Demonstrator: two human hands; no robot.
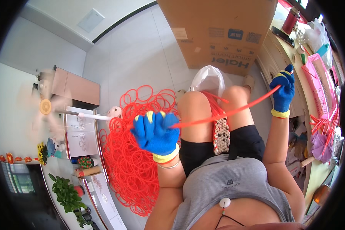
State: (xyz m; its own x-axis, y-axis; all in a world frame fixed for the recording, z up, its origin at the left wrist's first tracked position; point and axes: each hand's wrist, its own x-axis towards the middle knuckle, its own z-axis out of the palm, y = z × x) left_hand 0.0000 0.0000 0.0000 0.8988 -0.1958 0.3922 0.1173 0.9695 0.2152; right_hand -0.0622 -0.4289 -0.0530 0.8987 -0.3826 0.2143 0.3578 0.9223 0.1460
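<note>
A red plastic tube-like strip (234, 114) stretches in a shallow curve between my two hands, above my knees. My left hand (156, 134), in a blue knitted glove with a yellow cuff, is closed around its left end; those fingers are slightly blurred. Off to the right and farther away, my right hand (283, 91) wears a matching glove and grips the other end. Below the strip, a bundle of short light-brown pieces (221, 137) with red strands lies between my thighs. A big heap of looped red strip (132, 168) covers the floor at my left.
A white plastic bag (209, 79) stands beyond my knees, before a large cardboard box (218, 34). On the left are a spinning fan (46, 106), white drawers (82, 143) and a green plant (67, 193). A cluttered counter on the right holds a pink box (320, 86) and a flask (291, 20).
</note>
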